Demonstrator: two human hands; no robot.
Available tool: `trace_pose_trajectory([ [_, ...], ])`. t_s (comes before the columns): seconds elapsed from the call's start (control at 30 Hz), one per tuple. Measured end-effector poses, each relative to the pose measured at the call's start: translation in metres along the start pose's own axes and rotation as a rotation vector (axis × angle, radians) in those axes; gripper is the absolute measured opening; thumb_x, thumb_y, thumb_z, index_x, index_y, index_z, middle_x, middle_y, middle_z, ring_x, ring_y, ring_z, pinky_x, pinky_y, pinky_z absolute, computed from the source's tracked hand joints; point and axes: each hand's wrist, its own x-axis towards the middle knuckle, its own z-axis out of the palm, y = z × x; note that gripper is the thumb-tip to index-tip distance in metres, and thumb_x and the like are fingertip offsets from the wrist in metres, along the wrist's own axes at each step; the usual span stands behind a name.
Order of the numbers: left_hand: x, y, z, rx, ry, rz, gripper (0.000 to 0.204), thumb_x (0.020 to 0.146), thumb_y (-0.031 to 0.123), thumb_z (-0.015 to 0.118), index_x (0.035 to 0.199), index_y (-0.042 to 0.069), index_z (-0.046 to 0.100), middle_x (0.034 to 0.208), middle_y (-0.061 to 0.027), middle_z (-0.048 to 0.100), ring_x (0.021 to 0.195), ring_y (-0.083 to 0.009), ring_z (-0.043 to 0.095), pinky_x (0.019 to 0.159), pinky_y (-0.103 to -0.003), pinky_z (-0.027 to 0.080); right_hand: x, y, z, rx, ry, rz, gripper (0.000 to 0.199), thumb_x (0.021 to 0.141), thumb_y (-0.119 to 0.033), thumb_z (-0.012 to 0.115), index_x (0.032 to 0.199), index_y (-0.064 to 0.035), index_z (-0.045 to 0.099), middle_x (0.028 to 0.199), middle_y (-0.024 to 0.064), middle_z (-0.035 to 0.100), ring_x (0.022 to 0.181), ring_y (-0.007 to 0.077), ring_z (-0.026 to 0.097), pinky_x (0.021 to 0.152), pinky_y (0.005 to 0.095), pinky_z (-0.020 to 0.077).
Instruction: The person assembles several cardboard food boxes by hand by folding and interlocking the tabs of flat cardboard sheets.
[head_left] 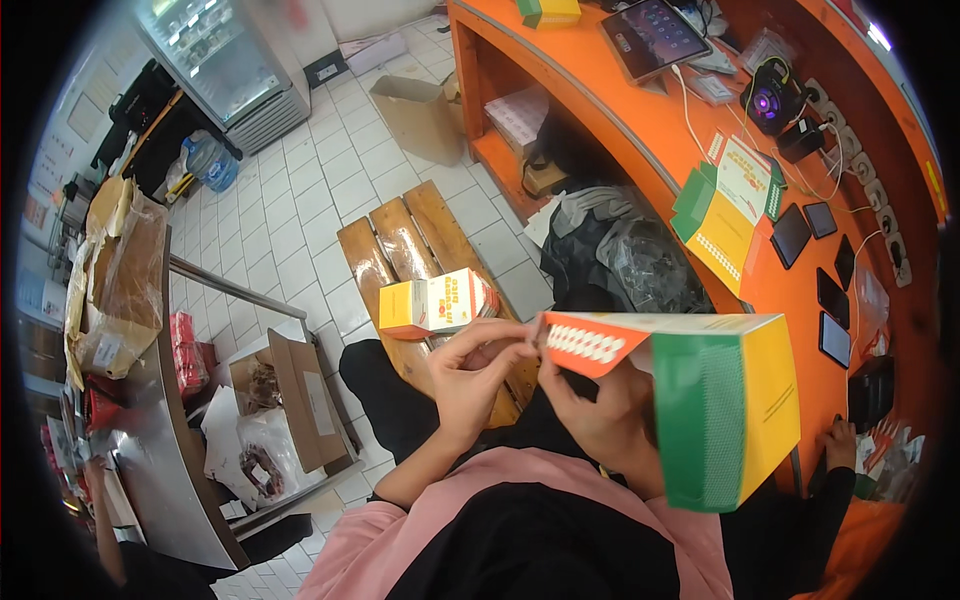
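Note:
A partly folded cardboard food carton (pixel 700 420) with green, yellow and orange-red panels is held up in front of me, at the right. The tip of its orange-red flap, patterned with white marks, is pinched between the thumb and fingers of my left hand (pixel 470 375). Close beside it, my right hand (pixel 612 412) grips the carton from below, its fingers partly hidden behind the flap and panels. Beyond my hands, more yellow, white and orange cartons (pixel 455 300) rest on a slatted wooden bench (pixel 400 240).
Along the right runs an orange counter (pixel 625 110) bearing a tablet (pixel 655 38), several phones, cables and a flattened carton (pixel 735 205). A metal table (pixel 175 440) and an open cardboard box (pixel 305 400) stand left. Another person's hand (pixel 838 442) shows at lower right.

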Motion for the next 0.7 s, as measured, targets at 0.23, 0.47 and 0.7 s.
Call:
trace_pose_trajectory([
  [0.23, 0.010, -0.008, -0.005, -0.111, -0.124, -0.049, 0.018, 0.076, -0.009, 0.064, 0.093, -0.006, 0.060, 0.093, -0.0098, 0.057, 0.088, -0.0154, 0.059, 0.080, -0.026, 0.049, 0.003, 0.005, -0.009, 0.161, -0.210, 0.216, 0.036, 0.075, 0.003, 0.067, 0.106, 0.0068, 0.048, 0.095, 0.0149, 0.064, 0.086, 0.0216, 0.066, 0.076, 0.0271, 0.0522],
  [0.47, 0.018, -0.025, -0.017, 0.473, -0.166, 0.129, 0.049, 0.072, 0.008, 0.072, 0.117, 0.005, 0.054, 0.103, -0.0124, 0.053, 0.093, -0.0176, 0.054, 0.076, -0.029, 0.045, 0.007, 0.025, 0.011, 0.830, -0.100, 0.591, 0.021, 0.082, 0.001, 0.062, 0.097, 0.0052, 0.049, 0.094, 0.0122, 0.062, 0.088, 0.0144, 0.062, 0.073, 0.0271, 0.0538],
  [0.7, 0.003, -0.029, -0.016, 0.439, -0.119, -0.337, 0.067, 0.086, 0.007, 0.055, 0.141, 0.007, 0.017, 0.123, -0.0184, 0.047, 0.096, -0.0192, 0.054, 0.081, -0.026, 0.043, 0.008, 0.063, 0.039, 1.027, -0.217, 0.676, 0.028, 0.084, -0.002, 0.060, 0.109, 0.0042, 0.048, 0.099, 0.0130, 0.061, 0.098, 0.0167, 0.059, 0.085, 0.0276, 0.0489],
])
